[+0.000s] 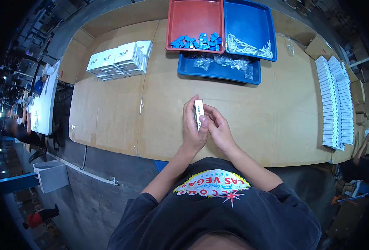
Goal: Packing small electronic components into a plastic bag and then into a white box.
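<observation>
A small white box (199, 109) with dark print stands on edge between my two hands, above the near middle of the cardboard-covered table (167, 121). My left hand (191, 127) is closed along its left side, the thumb lying across the front. On the other side my right hand (218, 127) curls around the box, its fingers partly hidden behind it. Beyond the hands, a blue tray (184, 74) holds clear plastic bags (230, 62). Above it sit a red tray (195, 18) with small blue pieces (209, 41) and another blue tray (249, 21) with pale slim sticks (245, 48).
Stacked white boxes (122, 56) stand at the far left of the table. Long rows of white boxes (332, 104) line its right end. Raised cardboard walls (122, 18) border the back. Other people work at the left and right edges, one beside a white table (44, 104).
</observation>
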Demonstrator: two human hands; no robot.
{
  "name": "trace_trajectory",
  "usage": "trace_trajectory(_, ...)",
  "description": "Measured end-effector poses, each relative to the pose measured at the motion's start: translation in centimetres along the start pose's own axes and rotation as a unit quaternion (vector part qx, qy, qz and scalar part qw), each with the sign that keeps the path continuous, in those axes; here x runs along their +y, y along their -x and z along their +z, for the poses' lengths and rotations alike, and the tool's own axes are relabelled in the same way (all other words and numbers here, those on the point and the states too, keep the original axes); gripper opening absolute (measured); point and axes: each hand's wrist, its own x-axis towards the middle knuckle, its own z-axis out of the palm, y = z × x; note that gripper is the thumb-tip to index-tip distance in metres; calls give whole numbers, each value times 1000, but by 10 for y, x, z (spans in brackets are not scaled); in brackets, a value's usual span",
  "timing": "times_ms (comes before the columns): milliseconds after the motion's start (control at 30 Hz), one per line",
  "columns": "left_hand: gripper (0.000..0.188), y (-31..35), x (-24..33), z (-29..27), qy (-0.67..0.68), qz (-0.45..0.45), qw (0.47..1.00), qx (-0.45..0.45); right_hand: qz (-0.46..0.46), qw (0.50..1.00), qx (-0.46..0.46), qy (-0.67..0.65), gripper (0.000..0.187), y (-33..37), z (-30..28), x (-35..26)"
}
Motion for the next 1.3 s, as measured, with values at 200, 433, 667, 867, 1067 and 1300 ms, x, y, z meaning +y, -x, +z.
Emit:
trace_trajectory(200,98,0,-7,3,20,67,997,40,-29,999,7,29,51,7,8,-5)
trace_trajectory(433,94,5,-14,4,52,69,994,64,-70,993,7,90,49,12,11,1)
trace_trajectory(667,86,6,-15,3,77,59,992,76,-129,976,1,175,45,12,13,-2)
trace_trajectory(867,82,9,-13,4,98,40,991,79,-130,974,7,187,44,14,13,0)
trace_trajectory(1067,85,9,-9,4,136,16,988,68,-149,967,3,207,43,14,13,-4)
trace_trajectory(1300,99,-3,-13,-7,31,25,998,-39,19,997,8,72,51,-1,-13,-5)
